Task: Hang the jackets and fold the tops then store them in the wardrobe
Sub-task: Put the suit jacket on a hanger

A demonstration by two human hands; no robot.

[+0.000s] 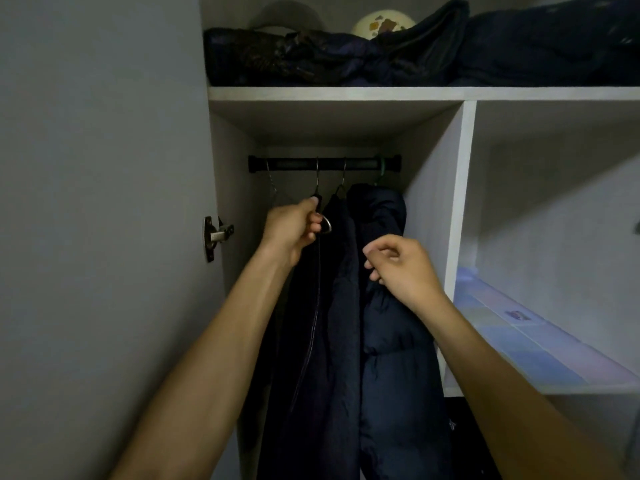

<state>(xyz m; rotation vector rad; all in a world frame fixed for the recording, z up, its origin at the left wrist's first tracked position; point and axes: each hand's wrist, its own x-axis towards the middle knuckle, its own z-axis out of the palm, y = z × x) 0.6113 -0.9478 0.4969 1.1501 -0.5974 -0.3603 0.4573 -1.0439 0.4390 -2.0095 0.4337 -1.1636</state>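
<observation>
Dark jackets hang from a black rail (298,164) in the wardrobe's left compartment. My left hand (292,226) grips the top of a hanger (325,226) that carries a thin dark jacket (304,341) at the left. Beside it hangs a second dark jacket (341,306). A navy puffer jacket (391,358) hangs at the right on a green hook (380,168). My right hand (401,265) has its fingers curled against the puffer jacket's front edge; whether it pinches the fabric is unclear.
The upper shelf (346,93) holds folded dark clothes (311,57) and a pale round object (382,26). An open compartment with a pastel checked liner (519,337) lies to the right. The grey wardrobe door (104,202) stands open at left, with a hinge (216,237).
</observation>
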